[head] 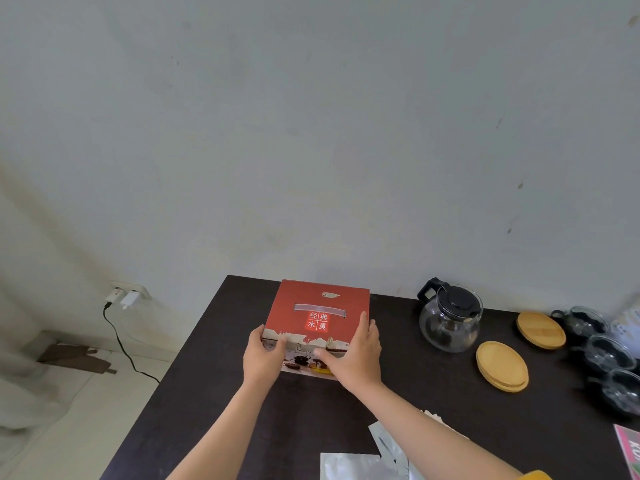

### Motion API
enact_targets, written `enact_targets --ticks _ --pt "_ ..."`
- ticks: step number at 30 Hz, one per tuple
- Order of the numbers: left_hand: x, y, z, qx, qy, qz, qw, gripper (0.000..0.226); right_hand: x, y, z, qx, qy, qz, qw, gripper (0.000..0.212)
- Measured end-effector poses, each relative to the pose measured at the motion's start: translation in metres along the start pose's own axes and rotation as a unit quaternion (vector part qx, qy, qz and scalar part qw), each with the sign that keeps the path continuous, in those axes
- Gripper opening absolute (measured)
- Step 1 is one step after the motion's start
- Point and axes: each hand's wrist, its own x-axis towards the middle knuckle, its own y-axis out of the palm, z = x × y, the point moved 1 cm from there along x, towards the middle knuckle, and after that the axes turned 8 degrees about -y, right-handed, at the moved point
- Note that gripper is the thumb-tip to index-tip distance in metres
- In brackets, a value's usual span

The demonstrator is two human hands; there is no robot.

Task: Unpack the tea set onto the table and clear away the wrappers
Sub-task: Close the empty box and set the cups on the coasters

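A red tea set box [320, 306] with white characters on its closed top stands on the dark table [214, 382] near the far left corner. My left hand [262, 355] grips its near left corner, thumb on the top. My right hand [353, 355] holds its near right side, fingers up along the edge and thumb across the front face. To the right stand a glass teapot [449, 318] with a black lid, two stacks of round wooden coasters [502, 365] [541, 329] and three glass cups [585, 322] [604, 353] [623, 393]. Silvery wrappers [360, 464] lie at the near edge.
The table's left edge runs diagonally beside the box, with tiled floor [69, 410] below. A charger and black cable [124, 344] hang from a wall socket at the left. A pink and green packet [628, 448] lies at the table's right edge. A wall stands right behind the table.
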Motion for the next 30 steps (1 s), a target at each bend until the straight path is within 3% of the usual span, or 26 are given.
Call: enact_targets --ticks 3,12,17,21,30 --pt "-0.001 0.002 -0.004 0.000 0.012 -0.003 1.000 0.050 0.003 -0.004 -0.003 0.027 -0.005 0.024 0.999 0.126" --pt "-0.002 0.048 -0.050 0.033 0.076 0.040 0.996 0.052 0.032 -0.046 -0.041 -0.008 -0.007 -0.019 1.000 0.112" --pt "0.007 0.080 -0.062 0.088 0.066 0.087 0.990 0.053 0.063 -0.065 -0.064 -0.076 0.000 0.051 0.996 0.106" --pt "0.013 0.094 -0.065 0.119 0.068 0.074 0.988 0.041 0.079 -0.069 -0.074 -0.140 -0.026 0.100 0.985 0.093" --pt "0.035 0.105 -0.064 0.173 0.056 0.045 0.982 0.022 0.093 -0.068 -0.083 -0.197 -0.072 0.087 0.974 0.089"
